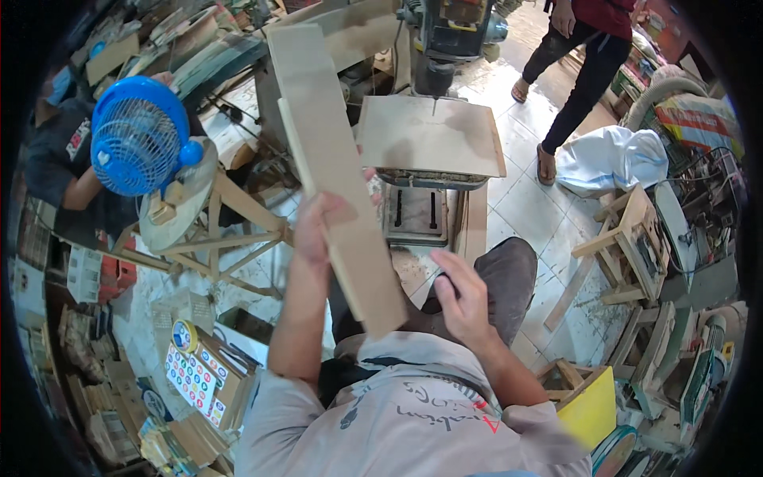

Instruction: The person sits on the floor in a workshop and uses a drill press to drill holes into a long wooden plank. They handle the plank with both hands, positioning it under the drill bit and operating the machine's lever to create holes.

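Note:
My left hand (319,226) grips a long, flat wooden board (338,159) near its middle, its thumb over the top and fingertips showing past the far edge. A second pale layer shows along the board's left side, so it may be a stack. The board slants from the upper left down to my lap. My right hand (462,304) hovers over my right thigh with its fingers apart and nothing in it. Just beyond the board stands a machine with a flat, wood-topped table (433,139).
A blue fan (139,135) stands on a round wooden stool (213,183) at the left, with a person beside it. Another person (584,67) is on the tiled floor at the far right. A white sack (612,163) and a small wooden stool (636,242) stand to my right.

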{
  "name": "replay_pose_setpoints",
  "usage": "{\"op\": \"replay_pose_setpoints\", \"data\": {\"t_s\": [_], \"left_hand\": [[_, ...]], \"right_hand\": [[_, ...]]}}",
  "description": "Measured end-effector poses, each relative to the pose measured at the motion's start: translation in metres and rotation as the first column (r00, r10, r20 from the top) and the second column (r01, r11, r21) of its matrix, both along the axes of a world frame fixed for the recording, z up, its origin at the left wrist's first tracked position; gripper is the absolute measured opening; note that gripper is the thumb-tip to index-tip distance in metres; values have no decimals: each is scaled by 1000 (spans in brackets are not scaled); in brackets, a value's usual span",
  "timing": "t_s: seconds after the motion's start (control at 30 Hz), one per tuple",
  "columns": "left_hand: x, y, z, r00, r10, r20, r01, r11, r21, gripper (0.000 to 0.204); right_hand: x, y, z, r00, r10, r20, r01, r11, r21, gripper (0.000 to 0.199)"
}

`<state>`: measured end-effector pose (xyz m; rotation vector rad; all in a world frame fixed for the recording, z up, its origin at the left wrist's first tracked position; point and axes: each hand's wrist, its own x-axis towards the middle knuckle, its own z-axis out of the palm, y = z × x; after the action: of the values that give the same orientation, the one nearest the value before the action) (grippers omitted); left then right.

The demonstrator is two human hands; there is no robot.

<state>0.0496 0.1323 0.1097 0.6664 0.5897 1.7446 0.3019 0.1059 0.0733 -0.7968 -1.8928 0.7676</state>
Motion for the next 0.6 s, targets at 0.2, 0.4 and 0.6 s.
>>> {"op": "replay_pose_setpoints", "data": {"t_s": [0.2, 0.4, 0.6], "left_hand": [[-26, -41, 20, 652, -55, -756, 106, 994, 19, 73], [-9, -30, 25, -20, 8, -1000, 117, 993, 6, 78], [-11, 25, -17, -480, 66, -875, -76, 990, 116, 68]], "right_hand": [[32, 57, 20, 977, -159, -139, 160, 987, -7, 24], [44, 102, 32, 887, -224, -403, 224, 973, -47, 26], [16, 137, 17, 981, -191, -39, 191, 981, -14, 36]]}}
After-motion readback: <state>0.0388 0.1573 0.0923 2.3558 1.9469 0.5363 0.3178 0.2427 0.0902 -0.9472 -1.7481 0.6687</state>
